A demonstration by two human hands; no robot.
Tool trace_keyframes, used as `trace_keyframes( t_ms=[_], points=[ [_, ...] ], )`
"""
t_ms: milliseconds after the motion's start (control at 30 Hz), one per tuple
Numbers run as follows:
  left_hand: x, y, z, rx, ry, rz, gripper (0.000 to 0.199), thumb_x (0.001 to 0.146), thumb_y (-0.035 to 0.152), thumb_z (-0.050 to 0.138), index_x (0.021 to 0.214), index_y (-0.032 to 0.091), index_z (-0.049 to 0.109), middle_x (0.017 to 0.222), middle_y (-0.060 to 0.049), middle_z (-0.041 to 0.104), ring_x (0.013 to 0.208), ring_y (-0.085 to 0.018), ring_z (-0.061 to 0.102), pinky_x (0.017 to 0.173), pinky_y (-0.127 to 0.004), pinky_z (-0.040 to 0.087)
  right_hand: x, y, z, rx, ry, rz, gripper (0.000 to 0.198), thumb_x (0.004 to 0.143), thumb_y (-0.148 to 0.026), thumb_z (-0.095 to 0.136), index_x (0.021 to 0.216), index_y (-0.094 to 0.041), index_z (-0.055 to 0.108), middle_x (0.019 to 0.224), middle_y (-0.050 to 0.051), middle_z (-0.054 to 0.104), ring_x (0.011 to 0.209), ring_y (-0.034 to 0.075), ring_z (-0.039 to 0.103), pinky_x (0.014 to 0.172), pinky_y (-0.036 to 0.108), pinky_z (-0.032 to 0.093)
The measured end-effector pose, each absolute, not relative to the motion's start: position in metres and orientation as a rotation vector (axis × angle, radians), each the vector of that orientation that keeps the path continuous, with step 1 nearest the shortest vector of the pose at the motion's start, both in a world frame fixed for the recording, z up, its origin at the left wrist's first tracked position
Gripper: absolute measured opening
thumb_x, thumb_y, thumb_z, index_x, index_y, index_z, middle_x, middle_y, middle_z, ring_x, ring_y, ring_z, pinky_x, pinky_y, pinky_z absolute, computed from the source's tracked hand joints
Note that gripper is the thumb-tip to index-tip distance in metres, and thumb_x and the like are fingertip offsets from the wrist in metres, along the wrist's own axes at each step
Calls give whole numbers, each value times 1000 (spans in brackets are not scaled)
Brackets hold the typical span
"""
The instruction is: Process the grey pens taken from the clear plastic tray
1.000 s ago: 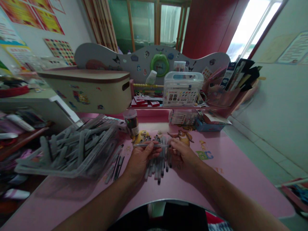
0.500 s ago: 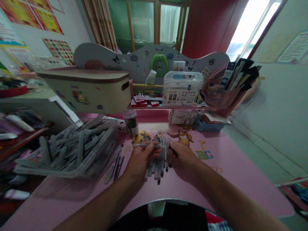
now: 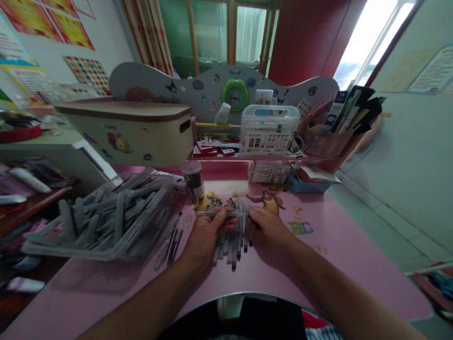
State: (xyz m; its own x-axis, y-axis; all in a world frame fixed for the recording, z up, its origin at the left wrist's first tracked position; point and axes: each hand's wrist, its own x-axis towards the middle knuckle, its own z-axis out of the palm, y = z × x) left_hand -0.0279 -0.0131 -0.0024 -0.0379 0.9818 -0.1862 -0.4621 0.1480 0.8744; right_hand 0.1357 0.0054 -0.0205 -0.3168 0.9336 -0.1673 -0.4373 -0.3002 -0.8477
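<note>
Over the pink desk (image 3: 339,264), my left hand (image 3: 204,235) is closed on a long, thin, clear plastic piece (image 3: 228,214), thumb on top and fingers beneath. The piece lies level from side to side, and its exact kind is unclear. At its right end my right hand (image 3: 272,230) is closed in a pinch, with some fingers hidden. Under and between both hands lies a loose bundle of clear pens (image 3: 231,245) with dark tips, pointing toward me. Several darker pens (image 3: 174,245) rest on the desk left of my left hand.
A clear plastic bin (image 3: 106,255) heaped with long translucent pieces stands at the left. Behind are a tub of pens (image 3: 193,182), a clear handled case (image 3: 269,132) on the shelf, a lidded box (image 3: 148,137), a blue box (image 3: 307,183) and a pink holder (image 3: 327,141).
Both hands and the clear plastic piece stay almost where they were. The view has shifted very slightly.
</note>
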Motion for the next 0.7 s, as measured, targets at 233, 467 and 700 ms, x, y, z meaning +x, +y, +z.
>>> trace_keyframes(
  t_ms=[233,467,700],
  points=[
    [-29,-12,2,634,987,1381,16,85,25,72,88,9,74,77,-10,75,68,-15,72,63,-20,59,141,7,-2,-831,-882,1781,31,67,-21,78,80,-23,50,62,-8,54,46,8,47,44,18,40],
    [-29,-15,-5,729,1041,1393,29,80,39,77,88,11,73,77,-7,74,63,-14,68,59,-20,55,153,14,-4,-778,-698,2114,25,63,-15,61,83,-22,49,61,-7,57,35,2,23,34,14,11],
    [-30,-14,2,724,1021,1510,28,85,43,71,86,15,70,87,-7,75,75,-17,70,66,-25,56,151,11,-9,-884,-906,2096,30,75,-31,75,71,-20,47,49,-10,43,35,2,25,33,16,13]
  ],
)
